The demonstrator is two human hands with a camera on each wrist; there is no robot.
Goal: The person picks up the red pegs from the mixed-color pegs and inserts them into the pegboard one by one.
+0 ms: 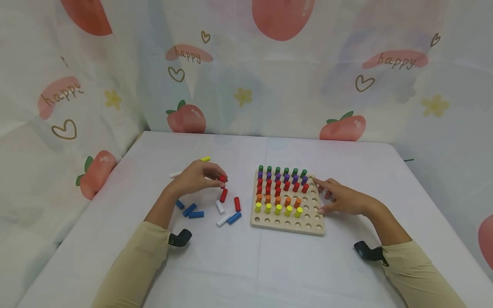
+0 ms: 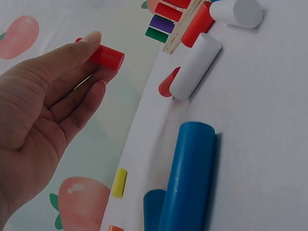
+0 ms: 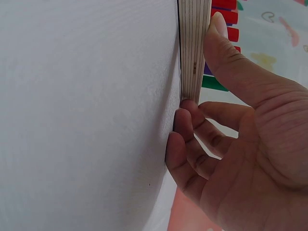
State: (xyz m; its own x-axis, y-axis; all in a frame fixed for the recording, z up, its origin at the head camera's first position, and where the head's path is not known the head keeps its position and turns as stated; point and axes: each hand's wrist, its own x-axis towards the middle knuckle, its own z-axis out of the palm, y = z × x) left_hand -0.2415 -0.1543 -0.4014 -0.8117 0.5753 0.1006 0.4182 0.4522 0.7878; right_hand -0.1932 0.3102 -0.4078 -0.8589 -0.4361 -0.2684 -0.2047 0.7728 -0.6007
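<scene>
My left hand [image 1: 195,176] is raised over the table, left of the pegboard, pinching a red peg [image 2: 109,58] between thumb and fingertips. Below and beside it lie loose pegs: a red peg [image 1: 224,196], a white peg [image 1: 220,208] and several blue ones, one a blue peg [image 2: 190,178] close to the wrist camera. The wooden pegboard [image 1: 285,228] holds upright rows of green, purple, red, orange and yellow pegs. At the board's right side, my right hand [image 1: 346,199] grips the edge, thumb on the rim and fingers against the side near the far corner.
Another red peg [image 1: 237,204] and a second blue peg [image 1: 234,218] lie near the board's left edge. Behind the left hand are a yellow peg [image 1: 206,158] and a white peg [image 1: 175,174]. A printed cloth backdrop [image 1: 285,81] rises behind the white table [image 1: 231,273].
</scene>
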